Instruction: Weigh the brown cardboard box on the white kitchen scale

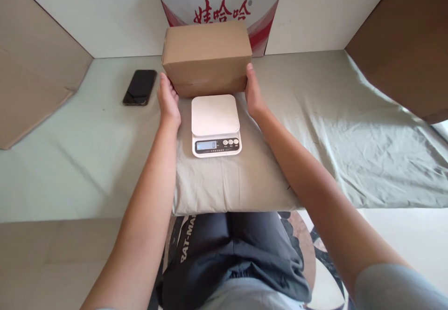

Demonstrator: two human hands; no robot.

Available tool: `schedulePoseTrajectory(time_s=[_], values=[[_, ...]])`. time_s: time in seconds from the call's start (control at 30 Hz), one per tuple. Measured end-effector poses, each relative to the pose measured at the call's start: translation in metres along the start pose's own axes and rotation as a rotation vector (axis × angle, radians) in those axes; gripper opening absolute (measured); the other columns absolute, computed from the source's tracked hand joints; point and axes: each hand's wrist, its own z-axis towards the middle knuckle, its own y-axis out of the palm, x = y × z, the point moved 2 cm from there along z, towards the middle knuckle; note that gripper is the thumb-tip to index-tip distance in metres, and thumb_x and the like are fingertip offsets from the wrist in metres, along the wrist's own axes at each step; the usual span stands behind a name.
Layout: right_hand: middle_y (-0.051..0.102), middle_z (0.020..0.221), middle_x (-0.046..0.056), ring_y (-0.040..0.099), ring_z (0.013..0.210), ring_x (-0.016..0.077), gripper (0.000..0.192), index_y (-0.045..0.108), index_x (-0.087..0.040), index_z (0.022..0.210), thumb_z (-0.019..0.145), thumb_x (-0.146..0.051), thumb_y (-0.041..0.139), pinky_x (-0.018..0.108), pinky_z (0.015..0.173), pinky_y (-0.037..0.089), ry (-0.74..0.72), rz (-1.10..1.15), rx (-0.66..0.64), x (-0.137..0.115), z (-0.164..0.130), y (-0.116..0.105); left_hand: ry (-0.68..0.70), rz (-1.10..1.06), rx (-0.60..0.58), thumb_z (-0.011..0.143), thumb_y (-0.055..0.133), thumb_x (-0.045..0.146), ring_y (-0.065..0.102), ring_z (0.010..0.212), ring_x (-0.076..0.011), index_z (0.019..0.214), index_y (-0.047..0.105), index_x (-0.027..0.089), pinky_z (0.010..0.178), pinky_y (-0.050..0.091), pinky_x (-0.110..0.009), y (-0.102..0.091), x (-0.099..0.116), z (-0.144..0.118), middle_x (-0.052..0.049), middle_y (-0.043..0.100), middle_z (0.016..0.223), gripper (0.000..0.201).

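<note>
Cardboard box (207, 58) gripped between both hands, just past the kitchen scale (216, 124).

Far left, dark phone (140, 86) lying flat on the green sheet (350, 128). Left hand (168, 99) pressed flat against the box's left end, right hand (253, 93) against its right end, fingers mostly hidden. Scale near and centred, empty, showing 0. Red-and-white carton (220, 2) just behind.

My left hand (168, 99) and right hand (252, 93) are bare, with no rings or watch. My forearms are uncovered; light grey-blue short sleeves (395, 284) begin near the shoulders. I wear dark grey shorts (238, 249).
</note>
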Motion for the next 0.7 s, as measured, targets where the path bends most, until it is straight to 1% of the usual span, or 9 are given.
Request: schedulePoseTrajectory(time_s=[0.07, 0.1, 0.2, 0.23, 0.3, 0.4, 0.53, 0.6, 0.7], values=[[0.058, 0.177, -0.021, 0.031, 0.181, 0.0198, 0.115, 0.054, -0.048, 0.164, 0.071, -0.114, 0.044, 0.039, 0.155, 0.026, -0.030, 0.017, -0.002, -0.030, -0.009, 0.002, 0.074, 0.036, -0.041, 0.084, 0.059, 0.104, 0.060, 0.156, -0.0264, 0.137, 0.069, 0.020, 0.130, 0.044, -0.051, -0.001, 0.011, -0.002, -0.009, 0.075, 0.157, 0.099], [0.055, 0.179, -0.019, 0.028, 0.182, 0.0208, 0.112, 0.054, -0.046, 0.165, 0.076, -0.112, 0.046, 0.038, 0.155, 0.026, -0.060, 0.015, -0.029, -0.046, -0.014, 0.003, 0.104, 0.056, -0.061, 0.086, 0.054, 0.105, 0.057, 0.161, -0.0287, 0.134, 0.071, 0.021, 0.130, 0.043, -0.053, -0.002, 0.018, -0.004, -0.010, 0.075, 0.157, 0.098], [0.058, 0.176, -0.021, 0.030, 0.182, 0.0214, 0.099, 0.057, -0.052, 0.161, 0.081, -0.109, 0.049, 0.035, 0.156, 0.023, -0.141, -0.028, -0.051, -0.087, -0.033, 0.006, 0.149, 0.091, -0.119, 0.092, 0.042, 0.104, 0.046, 0.172, -0.0341, 0.124, 0.078, 0.025, 0.132, 0.037, -0.059, -0.003, 0.040, -0.014, -0.010, 0.074, 0.158, 0.093], [0.056, 0.177, -0.019, 0.029, 0.182, 0.0218, 0.094, 0.055, -0.051, 0.162, 0.086, -0.106, 0.048, 0.037, 0.156, 0.021, -0.161, -0.041, -0.066, -0.097, -0.040, 0.007, 0.153, 0.088, -0.130, 0.092, 0.043, 0.104, 0.043, 0.174, -0.0350, 0.122, 0.080, 0.027, 0.133, 0.037, -0.060, -0.004, 0.047, -0.020, -0.009, 0.075, 0.158, 0.090], [0.057, 0.178, -0.015, 0.027, 0.183, 0.0237, 0.095, 0.052, -0.051, 0.165, 0.088, -0.105, 0.044, 0.043, 0.155, 0.024, -0.152, -0.071, -0.075, -0.111, -0.054, 0.010, 0.150, 0.068, -0.137, 0.090, 0.050, 0.103, 0.042, 0.175, -0.0364, 0.121, 0.082, 0.032, 0.135, 0.037, -0.061, -0.003, 0.063, -0.032, -0.008, 0.075, 0.158, 0.083], [0.056, 0.179, -0.011, 0.025, 0.184, 0.0277, 0.101, 0.047, -0.052, 0.168, 0.084, -0.109, 0.043, 0.055, 0.153, 0.028, -0.121, -0.098, -0.074, -0.121, -0.078, 0.009, 0.121, 0.041, -0.137, 0.087, 0.060, 0.101, 0.044, 0.173, -0.0386, 0.125, 0.083, 0.036, 0.136, 0.040, -0.061, 0.000, 0.085, -0.055, -0.007, 0.074, 0.158, 0.078], [0.056, 0.180, -0.008, 0.028, 0.183, 0.0284, 0.095, 0.049, -0.050, 0.168, 0.089, -0.103, 0.047, 0.052, 0.152, 0.032, -0.099, -0.086, -0.078, -0.125, -0.113, -0.002, 0.105, 0.052, -0.151, 0.090, 0.062, 0.097, 0.054, 0.165, -0.0404, 0.127, 0.084, 0.035, 0.135, 0.047, -0.060, 0.003, 0.104, -0.096, -0.009, 0.075, 0.157, 0.076], [0.055, 0.180, -0.007, 0.030, 0.182, 0.0297, 0.092, 0.050, -0.049, 0.168, 0.092, -0.099, 0.047, 0.051, 0.151, 0.035, -0.095, -0.074, -0.079, -0.121, -0.129, -0.009, 0.091, 0.066, -0.145, 0.090, 0.062, 0.097, 0.056, 0.164, -0.0400, 0.130, 0.084, 0.034, 0.133, 0.050, -0.058, 0.001, 0.103, -0.119, -0.011, 0.076, 0.155, 0.077], [0.051, 0.183, -0.005, 0.033, 0.181, 0.0317, 0.084, 0.050, -0.046, 0.169, 0.098, -0.091, 0.049, 0.053, 0.149, 0.037, -0.125, -0.035, -0.094, -0.106, -0.148, -0.015, 0.084, 0.098, -0.056, 0.091, 0.060, 0.096, 0.060, 0.159, -0.0420, 0.132, 0.084, 0.031, 0.132, 0.050, -0.061, -0.003, 0.092, -0.147, -0.014, 0.077, 0.152, 0.081]])
